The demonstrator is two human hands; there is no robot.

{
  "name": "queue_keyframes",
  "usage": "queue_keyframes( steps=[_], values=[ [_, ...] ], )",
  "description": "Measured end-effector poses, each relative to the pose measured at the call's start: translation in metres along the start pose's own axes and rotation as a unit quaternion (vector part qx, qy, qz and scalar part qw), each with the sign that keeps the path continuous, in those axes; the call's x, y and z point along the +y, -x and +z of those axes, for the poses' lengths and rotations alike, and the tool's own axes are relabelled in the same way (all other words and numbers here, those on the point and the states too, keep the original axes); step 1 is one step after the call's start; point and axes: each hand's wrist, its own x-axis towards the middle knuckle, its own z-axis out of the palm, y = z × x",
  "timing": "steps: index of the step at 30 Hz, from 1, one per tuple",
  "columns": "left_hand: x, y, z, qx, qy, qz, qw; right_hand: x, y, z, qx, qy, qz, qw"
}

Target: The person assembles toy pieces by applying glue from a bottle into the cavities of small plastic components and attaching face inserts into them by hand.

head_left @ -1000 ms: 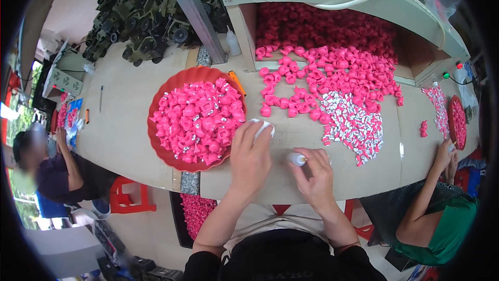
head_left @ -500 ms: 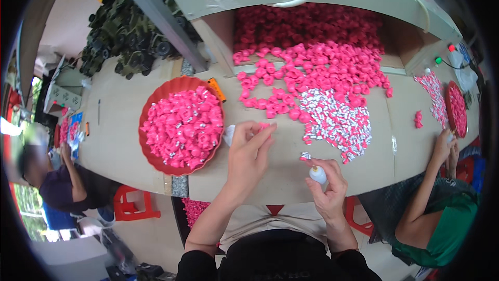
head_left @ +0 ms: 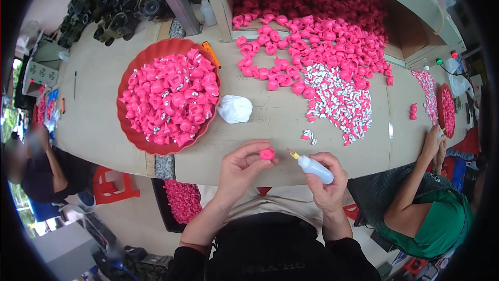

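Note:
My left hand (head_left: 240,171) pinches a small round pink plastic part (head_left: 266,153) between thumb and fingertips, above the table's near edge. My right hand (head_left: 331,186) is wrapped round a white squeeze bottle (head_left: 316,170) with a yellow neck and thin needle tip. The bottle lies tilted, its tip aimed at the pink part with a small gap between them. Just beyond, a few small white-and-pink pieces (head_left: 309,136) lie apart from a larger pile of such pieces (head_left: 340,101). Behind that pile spread many loose rounded pink parts (head_left: 317,42).
At left stands a red scalloped basin (head_left: 125,122) heaped with pink parts, beside a crumpled white cloth (head_left: 235,109) and an orange cutter (head_left: 211,55). A grey post (head_left: 174,0) rises behind. Co-workers sit at left and right; the right one wears a green sleeve (head_left: 436,224).
My right hand has tipped the bottle from upright so its needle points left at the pink part. My left hand has lowered and turned, showing the part. The view has shifted, uncovering the cloth.

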Motion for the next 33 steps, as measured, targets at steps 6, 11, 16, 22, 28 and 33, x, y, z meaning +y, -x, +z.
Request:
queue_keyframes(
  steps=[6, 11, 16, 22, 28, 33],
  values=[
    [-0.008, 0.003, -0.004, 0.017, -0.114, 0.09, 0.989, -0.004, -0.001, -0.002, -0.032, 0.07, -0.063, 0.995],
    [-0.009, 0.002, -0.004, 0.019, -0.137, 0.119, 0.983, -0.003, -0.002, 0.002, -0.035, 0.08, -0.068, 0.994],
    [-0.011, 0.002, -0.004, 0.024, -0.133, 0.122, 0.983, -0.004, -0.004, 0.003, -0.053, 0.085, -0.049, 0.994],
    [-0.01, 0.001, -0.004, 0.02, -0.145, 0.12, 0.982, 0.0, -0.004, 0.005, -0.05, 0.082, -0.058, 0.994],
    [-0.01, 0.001, -0.004, 0.026, -0.159, 0.125, 0.979, -0.002, -0.004, 0.004, -0.062, 0.091, -0.05, 0.993],
    [-0.011, 0.0, -0.002, 0.036, -0.168, 0.133, 0.976, -0.003, -0.003, 0.002, -0.058, 0.095, -0.04, 0.993]
  ],
)
